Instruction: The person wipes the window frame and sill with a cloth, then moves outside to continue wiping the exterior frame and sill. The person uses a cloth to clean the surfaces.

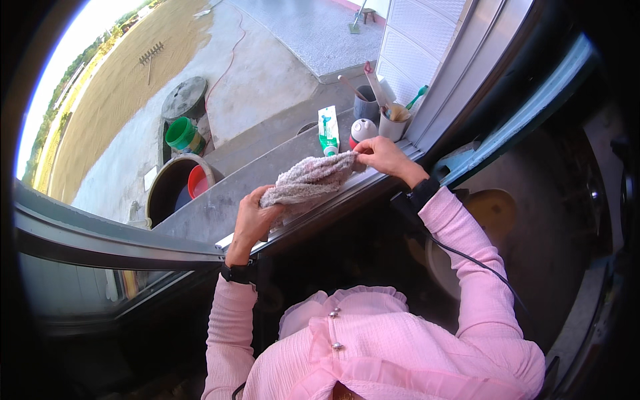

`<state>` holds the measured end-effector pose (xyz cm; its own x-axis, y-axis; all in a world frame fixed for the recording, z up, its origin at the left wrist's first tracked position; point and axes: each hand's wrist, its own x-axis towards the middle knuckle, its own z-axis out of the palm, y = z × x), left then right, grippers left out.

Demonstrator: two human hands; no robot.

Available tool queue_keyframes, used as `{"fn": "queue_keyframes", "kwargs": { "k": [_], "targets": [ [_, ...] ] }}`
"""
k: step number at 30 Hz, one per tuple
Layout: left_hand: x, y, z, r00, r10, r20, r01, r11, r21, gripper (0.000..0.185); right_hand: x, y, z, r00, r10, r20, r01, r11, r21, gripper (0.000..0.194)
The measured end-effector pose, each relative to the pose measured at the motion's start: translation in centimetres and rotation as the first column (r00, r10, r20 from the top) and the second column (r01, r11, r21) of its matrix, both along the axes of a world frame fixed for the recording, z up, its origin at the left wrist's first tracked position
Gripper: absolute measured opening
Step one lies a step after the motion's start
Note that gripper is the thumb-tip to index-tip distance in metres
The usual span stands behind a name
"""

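A worn greyish terry cloth point(312, 182) is stretched between my two hands over the window track point(320, 202). My left hand point(255, 215) grips its left end, thumb and fingers closed around the bunched fabric. At the other end, my right hand point(385, 156) pinches a corner between thumb and fingers. Just beyond the cloth, a green-and-white toothpaste tube point(328, 129) is on the concrete sill point(240, 192). Close to my right fingers is a white-topped container with a red lower part point(363, 131). Part of the track is hidden under the cloth.
A white cup point(392, 126) with brushes and a grey cup point(366, 106) stand by the window frame point(450, 80). Outside below are a large dark tub point(162, 192) holding a red basin point(199, 181), and a green bucket point(182, 134). A cable point(480, 272) hangs along my right sleeve.
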<state>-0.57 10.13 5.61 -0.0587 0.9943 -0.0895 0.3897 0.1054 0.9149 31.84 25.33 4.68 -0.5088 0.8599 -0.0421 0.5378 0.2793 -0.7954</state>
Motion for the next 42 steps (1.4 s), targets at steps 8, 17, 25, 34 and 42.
{"fn": "queue_keyframes", "kwargs": {
  "k": [8,17,25,34,42],
  "targets": [
    [3.6,-0.1,4.1,0.953,-0.204,0.222,0.180,0.976,0.125,0.035,2.4,0.5,7.9,0.997,-0.016,-0.079,0.017,1.000,0.018,0.020],
    [17.3,2.2,-0.4,0.831,-0.322,0.454,0.351,0.936,0.020,0.057,8.3,0.7,6.0,0.761,-0.341,0.552,0.063,0.886,0.460,0.019],
    [27.6,4.5,-7.2,0.818,-0.254,0.516,0.371,0.919,-0.136,0.071,8.3,2.1,0.0,0.416,-0.423,0.805,-0.059,0.871,0.488,0.014],
    [28.0,4.8,-9.6,0.835,-0.225,0.502,0.356,0.917,-0.182,0.074,9.0,3.0,-3.0,0.340,-0.340,0.877,-0.179,0.892,0.416,0.013],
    [28.5,5.5,-9.3,0.789,-0.221,0.573,0.383,0.906,-0.178,0.090,8.9,2.7,-1.1,0.235,-0.250,0.939,-0.336,0.886,0.320,0.017]
  ]
}}
